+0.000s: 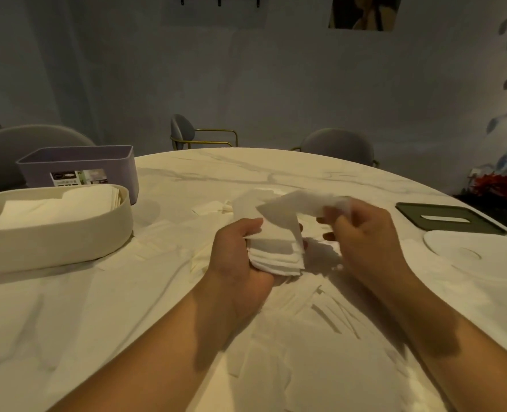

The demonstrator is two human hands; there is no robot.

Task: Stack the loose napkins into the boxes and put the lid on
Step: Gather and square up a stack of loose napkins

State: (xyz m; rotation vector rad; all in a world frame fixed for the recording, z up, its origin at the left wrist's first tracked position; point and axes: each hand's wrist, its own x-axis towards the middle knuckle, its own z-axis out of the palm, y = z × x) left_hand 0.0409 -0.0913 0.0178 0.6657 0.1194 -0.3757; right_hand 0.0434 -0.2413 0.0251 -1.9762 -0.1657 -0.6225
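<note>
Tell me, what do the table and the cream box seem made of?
The table looks like polished marble or a marble-look slab: pale, grey-veined, glossy. The cream box seems matte plastic, with smooth rounded walls, though that is uncertain.

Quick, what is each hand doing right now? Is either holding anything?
Left hand: grips a stack of napkins.
Right hand: pinches one loose napkin over that stack.

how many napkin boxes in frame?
2, both at left: the cream box nearest, holding stacked napkins; the purple box just behind it, contents hidden. More may sit out of frame.
</note>
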